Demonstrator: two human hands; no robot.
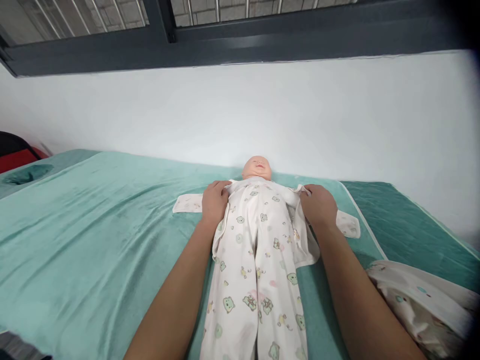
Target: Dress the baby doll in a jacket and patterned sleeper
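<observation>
"Head view, entry one. Where is the printed garment (258, 235) lying from your fingers?"

"Between your two hands, on the green cover (93, 240), over the doll (257, 167). Your left hand (216, 202) is touching its upper edge on one side, your right hand (318, 205) the matching edge on the other. Neither hand is sitting clearly nearer."

"Entry two. Long axis?"

"Running from the doll's head, near the white wall (240, 115), straight toward you. The legs are passing between your forearms and leaving view at the bottom. One sleeve end (187, 203) is showing beyond your left hand; another sleeve end (348, 224) is showing beyond your right, slanting toward you."

"Entry three. Your fingers?"

"Narrow, both sets. Your right fingers are pinching cloth at the shoulder; your left fingers are curling over the opposite edge and seemingly gripping it, the tips partly hiding."

"Entry four. Appearance?"

"White cloth, soft-looking, bearing scattered green bears with small yellow and pink figures. It is lying mostly flat, a slim gap dividing the legs. One loose flap (308, 254) is spreading below your right hand. Whether separate pieces are overlapping, you are not seeing clearly enough to tell."
</observation>
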